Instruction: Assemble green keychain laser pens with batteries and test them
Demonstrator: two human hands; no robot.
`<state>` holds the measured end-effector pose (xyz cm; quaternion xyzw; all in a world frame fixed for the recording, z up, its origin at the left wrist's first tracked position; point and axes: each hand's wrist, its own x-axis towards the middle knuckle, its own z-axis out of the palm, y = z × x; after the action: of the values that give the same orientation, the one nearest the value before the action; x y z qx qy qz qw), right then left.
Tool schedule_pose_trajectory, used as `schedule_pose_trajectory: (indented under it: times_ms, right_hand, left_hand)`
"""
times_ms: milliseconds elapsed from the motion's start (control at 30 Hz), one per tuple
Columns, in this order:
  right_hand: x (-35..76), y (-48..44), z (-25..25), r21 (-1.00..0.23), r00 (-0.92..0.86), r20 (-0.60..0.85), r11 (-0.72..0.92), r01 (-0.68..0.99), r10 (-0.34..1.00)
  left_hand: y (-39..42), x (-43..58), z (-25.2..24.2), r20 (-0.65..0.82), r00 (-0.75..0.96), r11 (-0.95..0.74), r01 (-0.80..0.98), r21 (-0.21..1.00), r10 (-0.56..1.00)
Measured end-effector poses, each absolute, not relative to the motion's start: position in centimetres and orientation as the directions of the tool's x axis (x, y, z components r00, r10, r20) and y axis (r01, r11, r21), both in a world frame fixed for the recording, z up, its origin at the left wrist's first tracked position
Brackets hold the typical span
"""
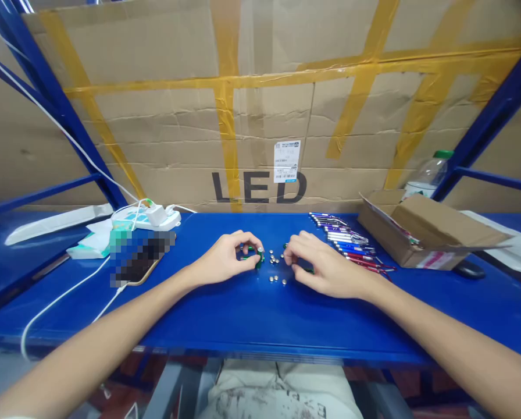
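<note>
Over the middle of the blue table, my left hand (228, 256) is closed, with thumb and fingertips pinching a small green cylinder (259, 259) with a pale end. Other green pieces show behind its fingers, partly hidden. Just right of it lie several small round silver button cells (273, 257), with a few more button cells (277, 279) nearer the front edge. My right hand (315, 262) is beside them, palm down with curled fingers. A bit of green shows under it, and its fingertips hide whatever they touch.
Behind my right hand lies a row of coloured metal pens (348, 238). An open cardboard box (426, 233) and a bottle (430, 171) stand at the right. Left are a phone (142, 265), a power strip (168, 219), white cables and a tissue pack (90, 244). A large carton (173, 134) walls the back.
</note>
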<state>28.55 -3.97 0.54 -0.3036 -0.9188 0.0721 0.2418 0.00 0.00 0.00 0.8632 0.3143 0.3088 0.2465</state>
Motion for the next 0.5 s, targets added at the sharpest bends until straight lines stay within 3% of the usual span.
schedule_pose_trajectory:
  times_ms: [500]
  right_hand:
    - [27.99, -4.3, -0.11, -0.302, -0.787, 0.202, 0.802, 0.516, 0.583]
  left_hand:
    - [-0.23, 0.14, -0.08, 0.334, 0.665, -0.691, 0.386, 0.611, 0.668]
